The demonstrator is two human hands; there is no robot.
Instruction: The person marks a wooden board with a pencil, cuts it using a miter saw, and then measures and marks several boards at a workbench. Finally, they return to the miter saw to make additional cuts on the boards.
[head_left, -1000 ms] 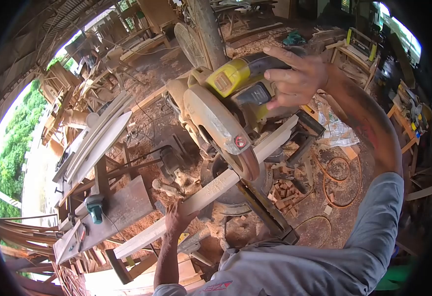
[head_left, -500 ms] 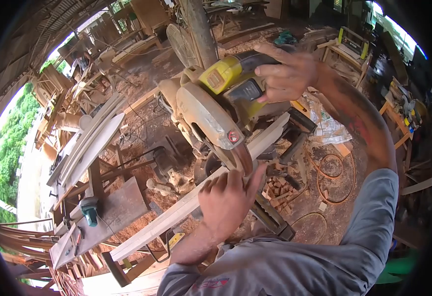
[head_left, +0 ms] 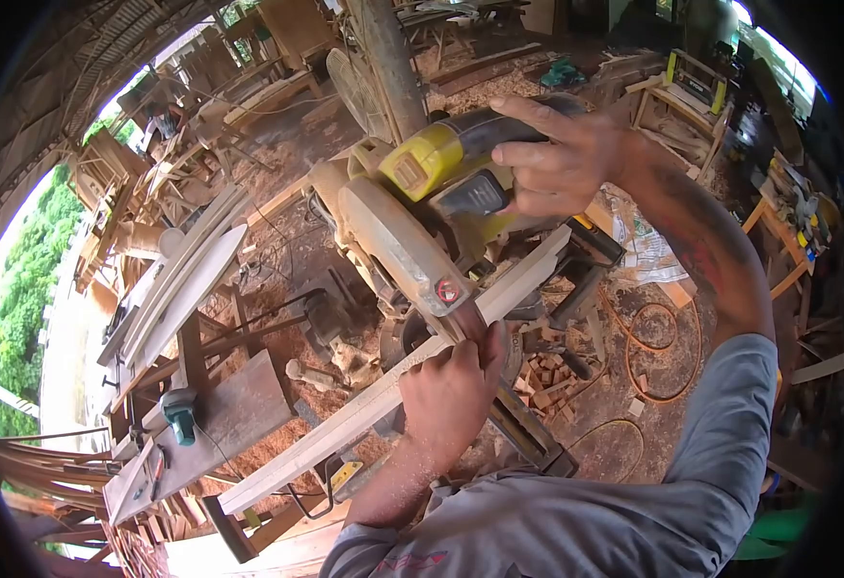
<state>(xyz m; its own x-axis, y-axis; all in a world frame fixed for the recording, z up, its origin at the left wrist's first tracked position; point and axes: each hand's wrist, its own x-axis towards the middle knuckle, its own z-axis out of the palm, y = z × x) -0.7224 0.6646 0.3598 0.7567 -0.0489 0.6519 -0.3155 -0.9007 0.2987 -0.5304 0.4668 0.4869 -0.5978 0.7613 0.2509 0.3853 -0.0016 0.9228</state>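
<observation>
A yellow and black miter saw (head_left: 422, 164) with a dusty blade guard (head_left: 408, 246) stands in the middle. Around its black handle at the top are the fingers of my right hand (head_left: 567, 159), the index finger stretched along it. A long pale wooden board (head_left: 335, 438) lies diagonally under the saw head. My left hand (head_left: 453, 390) presses on this board close beside the guard's lower end, thumb raised against the guard, fingers curled over the board. The blade's contact with the wood is hidden.
Small wood offcuts (head_left: 545, 376) lie on the floor right of the saw, near a coiled orange hose (head_left: 648, 337). At the left, a green power tool (head_left: 181, 419) rests on a grey board (head_left: 239, 405). A post (head_left: 393, 77) and fan (head_left: 350, 91) stand behind. A person (head_left: 164, 125) is far back left.
The saw head has come down slightly with my right hand on its handle. My left hand has drawn its fingers and thumb closer together on the board.
</observation>
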